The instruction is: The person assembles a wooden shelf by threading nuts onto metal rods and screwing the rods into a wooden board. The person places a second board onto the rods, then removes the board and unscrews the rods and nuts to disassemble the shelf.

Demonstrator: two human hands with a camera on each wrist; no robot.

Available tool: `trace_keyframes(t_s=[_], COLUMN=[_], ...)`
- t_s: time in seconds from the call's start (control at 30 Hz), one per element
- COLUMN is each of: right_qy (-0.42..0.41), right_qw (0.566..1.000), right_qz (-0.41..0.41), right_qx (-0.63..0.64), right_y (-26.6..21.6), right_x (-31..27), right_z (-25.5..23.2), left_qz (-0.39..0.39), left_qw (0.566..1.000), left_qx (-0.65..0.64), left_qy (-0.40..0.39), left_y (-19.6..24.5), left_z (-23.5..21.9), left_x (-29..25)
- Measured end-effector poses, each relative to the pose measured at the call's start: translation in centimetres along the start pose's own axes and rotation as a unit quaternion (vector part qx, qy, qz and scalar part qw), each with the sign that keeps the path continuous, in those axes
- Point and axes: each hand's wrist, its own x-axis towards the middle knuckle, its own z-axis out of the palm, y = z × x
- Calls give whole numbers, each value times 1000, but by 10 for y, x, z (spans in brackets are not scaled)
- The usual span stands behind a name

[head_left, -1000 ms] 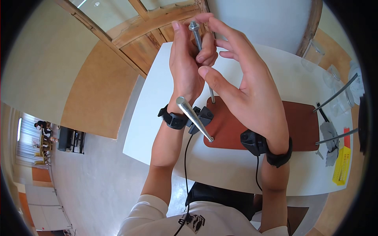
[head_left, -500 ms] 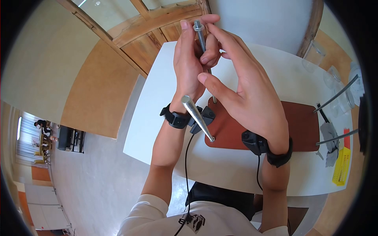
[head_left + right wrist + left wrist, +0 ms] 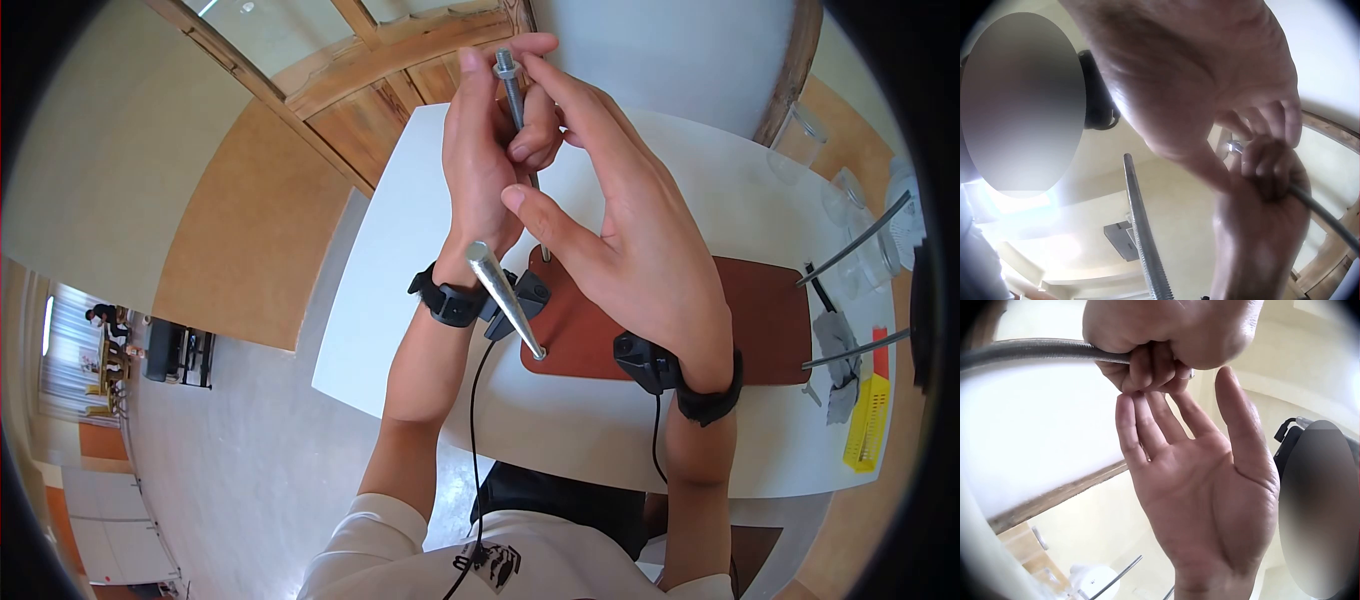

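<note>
The left hand (image 3: 478, 165) curls round an upright threaded rod (image 3: 513, 100); its nut (image 3: 507, 72) sits just above that grip, near the right hand (image 3: 645, 220), whose fingers reach out straight. Below both are a brown board (image 3: 755, 325) and white desk (image 3: 375, 320); beyond, panelled woodwork (image 3: 350, 133).

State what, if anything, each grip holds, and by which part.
The left grip holds a metal rod near its free end, below the nut. The right grip appears to hold nothing; whether it touches the nut cannot be told.
</note>
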Motion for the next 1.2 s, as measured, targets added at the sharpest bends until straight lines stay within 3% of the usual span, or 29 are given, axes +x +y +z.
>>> trace_keyframes(t_s=[0.4,0.5,0.67,0.83,0.87,0.93,0.97,1.0,1.03,1.07,1.1,1.17,1.2], right_qy=[2,5,-13,2,4,29,17,84,103,136,135,119,118], right_qw=[1000,1000,999,999,1000,991,991,985,985,972,972,986,976], right_qz=[11,2,37,-7,0,-127,31,-96,-105,-138,-133,-26,11], right_qx=[-2,-14,7,37,24,-13,126,117,85,135,136,113,182], right_y=[-3,-3,-6,-2,2,6,-8,10,10,12,2,-3,-3], right_x=[-1,0,0,1,4,10,6,7,6,5,3,1,2], right_z=[-1,0,-2,-5,-8,-15,-17,-4,-3,5,0,-11,-17], left_qz=[6,4,3,-13,12,114,176,166,172,163,170,203,209], left_qw=[1000,999,1000,1000,999,984,969,966,959,961,942,933,929], left_qx=[13,-51,14,1,47,130,163,171,170,171,234,259,272], left_qy=[7,8,6,-11,-4,44,66,104,148,147,169,145,140], left_y=[-1,0,-1,5,6,7,4,9,11,15,20,22,23], left_z=[2,3,0,-5,-8,-14,-20,-27,-22,-23,-20,-18,-24], left_x=[0,-1,1,2,3,7,10,11,6,5,-3,-5,-4])
